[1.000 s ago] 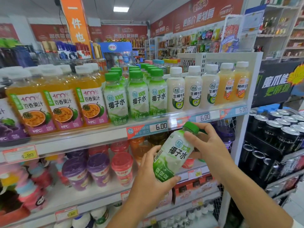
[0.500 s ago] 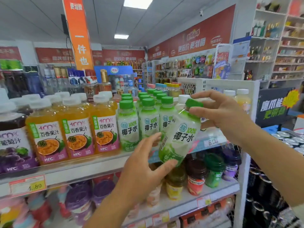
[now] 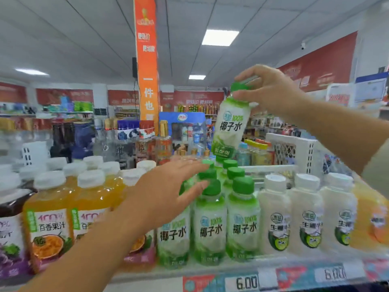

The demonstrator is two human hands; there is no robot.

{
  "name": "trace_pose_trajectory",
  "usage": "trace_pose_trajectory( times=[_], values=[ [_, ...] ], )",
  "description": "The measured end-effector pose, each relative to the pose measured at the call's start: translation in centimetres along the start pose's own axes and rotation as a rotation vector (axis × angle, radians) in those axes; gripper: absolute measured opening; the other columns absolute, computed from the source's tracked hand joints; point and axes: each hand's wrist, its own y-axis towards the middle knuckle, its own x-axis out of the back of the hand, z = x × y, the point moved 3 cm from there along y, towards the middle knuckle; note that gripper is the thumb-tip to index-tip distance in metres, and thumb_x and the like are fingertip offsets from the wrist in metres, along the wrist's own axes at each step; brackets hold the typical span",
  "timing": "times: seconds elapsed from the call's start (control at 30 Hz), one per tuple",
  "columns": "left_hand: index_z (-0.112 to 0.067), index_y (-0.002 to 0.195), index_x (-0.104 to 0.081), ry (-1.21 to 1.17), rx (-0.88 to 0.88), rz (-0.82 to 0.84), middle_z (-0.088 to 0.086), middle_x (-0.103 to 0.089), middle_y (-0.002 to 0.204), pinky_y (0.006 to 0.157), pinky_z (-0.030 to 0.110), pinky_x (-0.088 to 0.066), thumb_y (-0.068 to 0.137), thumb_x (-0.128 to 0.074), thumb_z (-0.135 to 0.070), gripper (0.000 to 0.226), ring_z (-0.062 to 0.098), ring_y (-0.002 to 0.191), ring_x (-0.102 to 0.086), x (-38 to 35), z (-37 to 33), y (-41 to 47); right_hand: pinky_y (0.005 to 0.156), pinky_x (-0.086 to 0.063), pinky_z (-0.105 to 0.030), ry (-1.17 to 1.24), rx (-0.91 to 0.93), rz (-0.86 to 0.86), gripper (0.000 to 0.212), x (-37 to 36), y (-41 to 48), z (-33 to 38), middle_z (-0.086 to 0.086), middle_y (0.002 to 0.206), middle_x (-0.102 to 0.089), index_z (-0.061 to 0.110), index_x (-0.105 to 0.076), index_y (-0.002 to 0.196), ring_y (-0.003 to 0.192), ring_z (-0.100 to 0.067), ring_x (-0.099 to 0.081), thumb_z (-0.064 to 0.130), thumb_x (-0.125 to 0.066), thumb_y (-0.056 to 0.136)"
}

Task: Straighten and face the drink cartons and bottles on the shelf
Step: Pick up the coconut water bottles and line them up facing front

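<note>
Lifting well above where it hung half a second ago, the coconut water bottle [image 3: 230, 127] is now near upright, label to the camera, its base just over the rearmost caps of the green-capped bottles [image 3: 242, 224] on the shelf [image 3: 147, 275]. Earlier it leaned in front of the shelf face with the left hand under its base. The left hand [image 3: 166, 192] has since let go: its grip is slack, holding nothing, with fingers straight and spread, palm down, reaching across the front green caps. Blur hides whether the fingertips touch one. The right hand [image 3: 269, 89] comes in from the upper right with the wrist bent downward, its grip pinched round the raised bottle's green cap and neck. Orange juice bottles [image 3: 48, 218] stand left of the green-capped rows and white bottles [image 3: 307, 218] right, above a price strip [image 3: 242, 282].
</note>
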Motion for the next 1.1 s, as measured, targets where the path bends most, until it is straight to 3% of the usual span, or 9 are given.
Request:
trace_pose_trajectory(
  times=[0.1,0.2,0.3,0.43,0.57,0.67,0.87,0.97,1.1],
  values=[
    [-0.05,0.136,-0.044,0.142,-0.048,-0.069,-0.028,-0.057,0.129,0.075,0.021,-0.052,0.096,-0.023,-0.065,0.048,-0.003,0.111,-0.06,-1.0,-0.4,-0.5,0.064,-0.06,-0.029,-0.019,0.011,0.023,0.025,-2.0,3.0,-2.2,-0.002,0.098,-0.07,0.023,-0.059,0.104,0.083,-0.019,-0.072,0.017,-0.073,0.084],
    [-0.048,0.128,-0.053,0.139,-0.035,-0.08,-0.026,-0.07,0.1,0.053,0.01,-0.039,0.095,-0.029,-0.063,0.044,-0.003,0.081,-0.067,-1.4,0.0,-0.3,0.065,-0.061,-0.033,-0.025,0.019,0.06,0.023,-4.0,5.0,-4.2,-0.004,0.107,-0.066,0.029,-0.056,0.094,0.087,-0.022,-0.07,0.016,-0.073,0.085],
    [-0.049,0.126,-0.054,0.122,-0.012,-0.078,-0.027,-0.069,0.087,0.053,0.004,-0.021,0.093,-0.032,-0.064,0.042,-0.006,0.07,-0.061,-1.6,0.0,-0.4,0.067,-0.062,-0.04,-0.073,0.009,0.123,0.023,-5.9,6.3,-6.2,-0.008,0.116,-0.062,0.029,-0.056,0.096,0.088,-0.025,-0.07,0.016,-0.072,0.086],
    [-0.052,0.128,-0.049,0.171,0.001,-0.097,-0.027,-0.068,0.085,0.053,0.009,-0.033,0.092,-0.03,-0.067,0.044,-0.006,0.072,-0.06,-1.8,0.2,-0.4,0.055,-0.056,-0.024,-0.182,-0.03,0.258,0.03,-8.5,6.5,-9.1,-0.003,0.115,-0.057,0.02,-0.055,0.112,0.075,-0.016,-0.064,0.014,-0.071,0.087],
    [-0.051,0.13,-0.046,0.177,0.007,-0.101,-0.027,-0.067,0.083,0.051,0.012,-0.041,0.092,-0.029,-0.069,0.045,-0.006,0.071,-0.06,-2.0,0.4,-0.2,0.078,-0.059,-0.041,-0.285,-0.077,0.418,0.031,-10.6,6.6,-11.5,-0.008,0.121,-0.056,0.025,-0.058,0.107,0.089,-0.023,-0.065,0.02,-0.077,0.082],
    [-0.052,0.13,-0.045,0.176,-0.001,-0.112,-0.026,-0.069,0.086,0.052,0.019,-0.05,0.092,-0.029,-0.069,0.045,-0.004,0.074,-0.062,-2.2,0.5,-0.1,0.055,-0.05,-0.024,-0.33,-0.073,0.548,0.03,-11.5,6.5,-12.1,-0.004,0.097,-0.06,0.025,-0.06,0.103,0.06,-0.009,-0.06,0.02,-0.079,0.08],
    [-0.052,0.128,-0.048,0.184,0.003,-0.123,-0.025,-0.068,0.086,0.051,0.021,-0.049,0.091,-0.032,-0.069,0.043,-0.003,0.075,-0.062,-2.3,0.4,-0.2,0.057,-0.047,-0.016,-0.419,-0.087,0.688,0.026,-12.7,5.8,-13.6,0.008,0.099,-0.053,0.016,-0.062,0.112,0.085,-0.017,-0.065,0.012,-0.071,0.087],
    [-0.052,0.128,-0.048,0.188,0.009,-0.126,-0.025,-0.068,0.085,0.051,0.018,-0.046,0.091,-0.033,-0.069,0.043,-0.004,0.074,-0.062,-2.2,0.4,-0.3,0.071,-0.052,-0.027,-0.447,-0.097,0.709,0.025,-13.1,5.7,-13.7,0.0,0.111,-0.052,0.015,-0.062,0.116,0.109,-0.031,-0.062,0.01,-0.065,0.091],
    [-0.053,0.128,-0.047,0.196,0.017,-0.12,-0.025,-0.068,0.085,0.051,0.016,-0.045,0.091,-0.032,-0.069,0.043,-0.005,0.074,-0.061,-2.2,0.5,-0.2,0.084,-0.053,-0.032,-0.474,-0.088,0.731,0.021,-12.5,5.9,-12.9,-0.004,0.121,-0.063,0.022,-0.067,0.111,0.107,-0.022,-0.064,0.017,-0.067,0.091]
  ],
)
